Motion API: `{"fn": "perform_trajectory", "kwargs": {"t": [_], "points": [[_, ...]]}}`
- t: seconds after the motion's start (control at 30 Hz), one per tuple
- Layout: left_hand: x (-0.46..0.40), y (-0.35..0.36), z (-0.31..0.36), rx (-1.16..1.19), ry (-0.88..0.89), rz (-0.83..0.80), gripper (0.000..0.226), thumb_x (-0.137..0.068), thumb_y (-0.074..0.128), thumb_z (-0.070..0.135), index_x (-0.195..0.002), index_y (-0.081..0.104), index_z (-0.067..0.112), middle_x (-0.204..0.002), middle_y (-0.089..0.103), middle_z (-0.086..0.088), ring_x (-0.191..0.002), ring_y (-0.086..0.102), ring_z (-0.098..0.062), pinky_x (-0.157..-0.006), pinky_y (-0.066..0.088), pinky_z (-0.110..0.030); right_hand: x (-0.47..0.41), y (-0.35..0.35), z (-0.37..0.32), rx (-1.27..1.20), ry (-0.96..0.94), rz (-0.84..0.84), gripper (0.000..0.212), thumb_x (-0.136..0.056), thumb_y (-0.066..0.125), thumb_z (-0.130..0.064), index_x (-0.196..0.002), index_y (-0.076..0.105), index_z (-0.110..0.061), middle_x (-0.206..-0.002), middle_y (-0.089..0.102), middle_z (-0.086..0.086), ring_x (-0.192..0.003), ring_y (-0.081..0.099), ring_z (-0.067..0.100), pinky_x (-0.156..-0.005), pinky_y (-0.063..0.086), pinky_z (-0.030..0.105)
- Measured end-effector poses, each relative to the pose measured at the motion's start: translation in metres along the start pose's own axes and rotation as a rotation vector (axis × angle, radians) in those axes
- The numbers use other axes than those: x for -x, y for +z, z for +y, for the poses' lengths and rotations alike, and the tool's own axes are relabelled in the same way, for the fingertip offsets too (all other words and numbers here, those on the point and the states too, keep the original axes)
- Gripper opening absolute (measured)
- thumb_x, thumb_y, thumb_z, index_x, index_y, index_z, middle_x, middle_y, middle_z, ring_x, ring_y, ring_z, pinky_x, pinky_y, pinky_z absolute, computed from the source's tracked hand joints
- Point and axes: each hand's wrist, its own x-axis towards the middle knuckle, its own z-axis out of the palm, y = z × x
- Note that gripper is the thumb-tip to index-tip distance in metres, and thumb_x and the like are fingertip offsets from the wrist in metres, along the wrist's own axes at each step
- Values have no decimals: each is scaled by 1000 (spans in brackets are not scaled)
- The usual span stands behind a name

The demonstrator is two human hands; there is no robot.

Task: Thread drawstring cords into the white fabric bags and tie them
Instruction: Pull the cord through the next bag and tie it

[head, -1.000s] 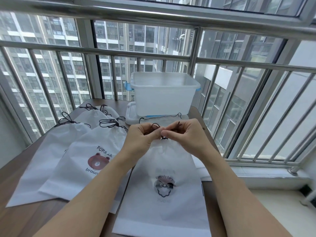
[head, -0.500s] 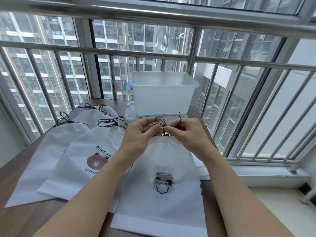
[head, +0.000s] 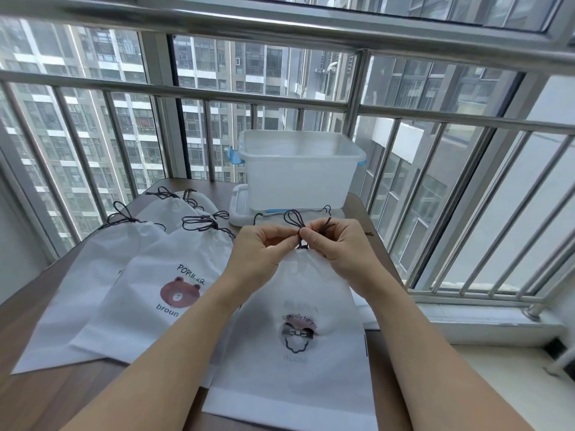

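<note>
A white fabric bag (head: 298, 362) printed "Especially for you" lies in front of me, its mouth gathered tight. Its dark drawstring cord (head: 295, 219) stands up from the gathered neck in loops. My left hand (head: 264, 247) pinches the cord just left of the neck. My right hand (head: 337, 244) pinches the cord ends on the other side, fingertips almost touching the left hand's. To the left lies a bear-print bag (head: 161, 293) with a tied cord (head: 203, 223), overlapping several other tied white bags (head: 90, 272).
A translucent plastic bin (head: 298, 169) stands on its lid (head: 241, 209) at the back of the brown table (head: 37, 396). A metal window railing (head: 466, 194) runs close behind and along the right. More white fabric (head: 368, 315) peeks out under my right forearm.
Both hands have lifted slightly with the cord, and loops now stand up above my fingers. The bag's neck is drawn tighter.
</note>
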Motion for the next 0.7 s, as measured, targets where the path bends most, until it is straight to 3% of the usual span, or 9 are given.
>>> {"fn": "perform_trajectory", "kwargs": {"t": [0.3,0.47,0.57,0.7], "points": [[-1,0,-3,5,-74,-30,7,-84,77,12,-90,80,16,-90,78,-4,-93,73,-20,-93,54,-33,1,0,0,-11,49,-4,11,-93,69,-4,-82,70,-6,-67,65,1,-56,56,6,-57,44,16],[-3,-1,0,171,-212,-42,6,-85,74,16,-86,78,12,-89,77,-6,-84,69,-15,-85,50,-29,-1,1,0,45,-4,57,14,-92,71,-6,-79,70,-9,-70,70,-2,-64,60,8,-62,47,18],[-2,-1,5,306,-296,-107,14,-89,69,16,-96,77,7,-92,76,-7,-84,68,-16,-77,54,-24,-1,3,1,5,-8,47,12,-93,69,-4,-81,70,-8,-76,73,2,-71,66,10,-69,51,20],[-1,4,4,249,-331,-83,24,-94,62,22,-100,75,3,-92,72,-8,-81,65,-14,-73,51,-24,-2,3,4,60,-28,43,10,-92,70,-2,-83,71,-1,-81,74,11,-76,68,16,-74,53,24]]}}
